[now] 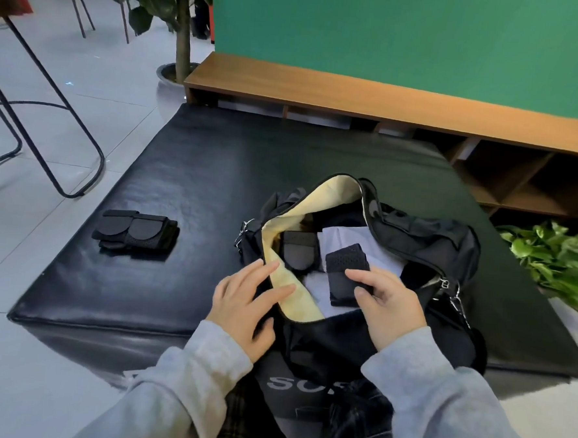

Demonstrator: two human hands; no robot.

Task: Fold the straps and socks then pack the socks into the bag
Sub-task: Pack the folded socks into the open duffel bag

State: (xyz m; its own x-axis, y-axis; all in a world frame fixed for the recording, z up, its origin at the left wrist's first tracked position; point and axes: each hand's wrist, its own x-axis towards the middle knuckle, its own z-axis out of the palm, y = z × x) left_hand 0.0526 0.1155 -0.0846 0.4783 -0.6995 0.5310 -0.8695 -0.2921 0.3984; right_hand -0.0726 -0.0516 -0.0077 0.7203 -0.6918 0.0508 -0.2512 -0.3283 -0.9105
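Observation:
A black duffel bag (425, 240) with a cream lining lies open on the black padded mat (189, 165). My right hand (382, 304) pinches a folded black strap (347, 273) over the bag's opening. Another folded black strap (300, 251) lies inside the bag beside white fabric (344, 237). My left hand (245, 297) rests with straight fingers on the cream edge of the opening. A stack of folded black straps (134, 234) sits on the mat to the left of the bag.
A wooden bench with shelves (356, 94) runs behind the mat under a green wall. A leafy plant (556, 255) stands at the right, a potted tree (183, 43) at the back left, and black metal table legs (43, 119) on the tiled floor.

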